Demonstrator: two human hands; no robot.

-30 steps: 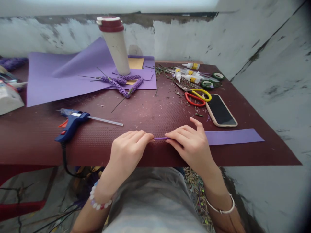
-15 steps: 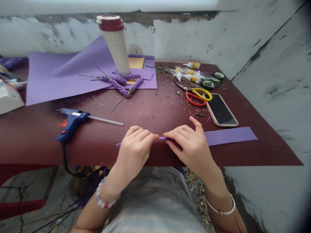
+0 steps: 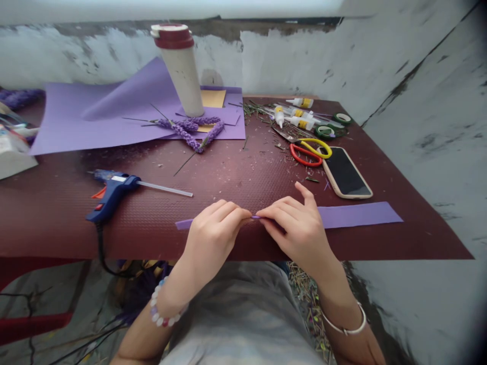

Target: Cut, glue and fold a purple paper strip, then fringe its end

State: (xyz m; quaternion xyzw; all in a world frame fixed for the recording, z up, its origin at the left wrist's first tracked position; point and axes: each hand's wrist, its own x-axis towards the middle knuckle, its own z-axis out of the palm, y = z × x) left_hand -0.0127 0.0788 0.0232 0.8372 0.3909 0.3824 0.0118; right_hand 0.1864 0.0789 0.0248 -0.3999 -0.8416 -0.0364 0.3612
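Observation:
A purple paper strip (image 3: 359,215) runs sideways along the front of the table, under and between both hands. My left hand (image 3: 216,230) is closed and pinches it near its narrow middle. Close beside those fingertips, my right hand (image 3: 292,218) pinches the same strip between thumb and fingers, its little finger raised. Between the hands the paper looks folded or creased narrow. To the right it lies wide and flat; a short end sticks out left of my left hand. My palms hide the rest of it.
On the left lies a blue glue gun (image 3: 116,190) with a glue stick. Scissors (image 3: 310,150) touch a phone (image 3: 347,172) at right. Behind are a tall cup (image 3: 180,76), purple sheets (image 3: 102,119), lavender-like purple stems (image 3: 192,136), small bottles (image 3: 302,122) and green tape rolls (image 3: 325,132).
The strip's left end now sticks out further left of my left hand. My fingertips are slightly closer together. The large purple sheet's left corner has shifted a little left and up.

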